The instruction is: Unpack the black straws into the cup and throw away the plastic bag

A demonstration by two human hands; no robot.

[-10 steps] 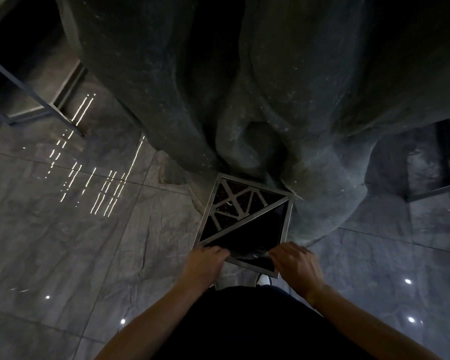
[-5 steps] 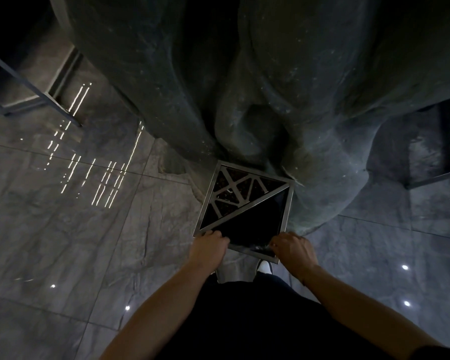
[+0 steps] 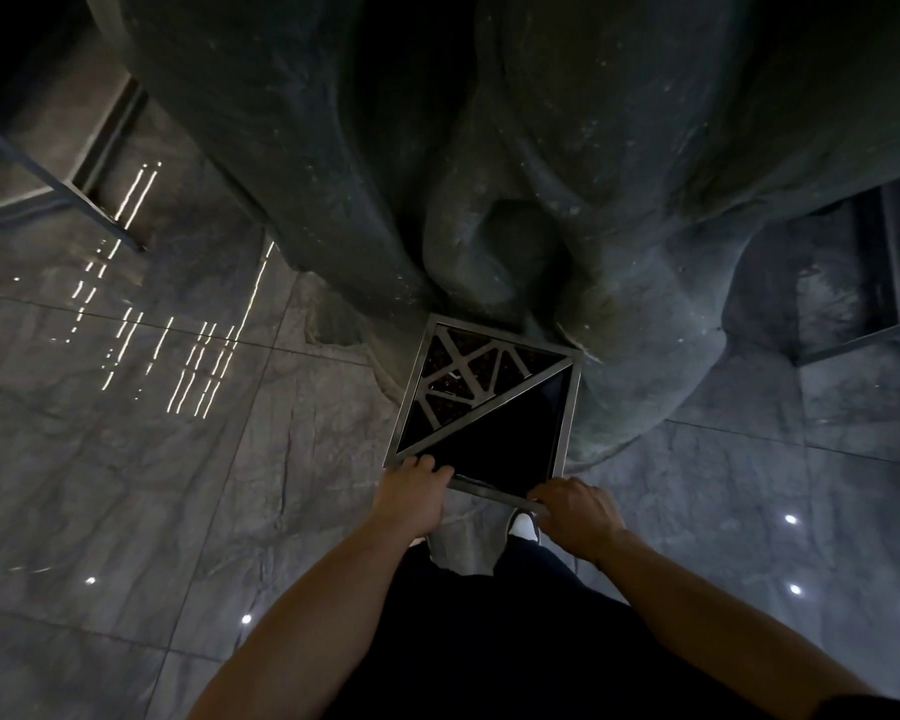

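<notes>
While both hands, left hand [image 3: 411,493] and right hand [image 3: 575,509], curl fingers on the bin [image 3: 567,433] rim, no flimsy, light bag shows.

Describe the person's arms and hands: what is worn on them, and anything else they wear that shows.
Both forearms are bare, no sleeves in view. The left hand and right hand wear no gloves; no rings or watch can be made out in the dim light. Dark clothing covers the body below; a white shoe shows.

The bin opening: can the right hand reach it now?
Probably yes. The right hand rests at the near rim of the bin, and the dark opening lies just beyond its fingers, with nothing between.
</notes>
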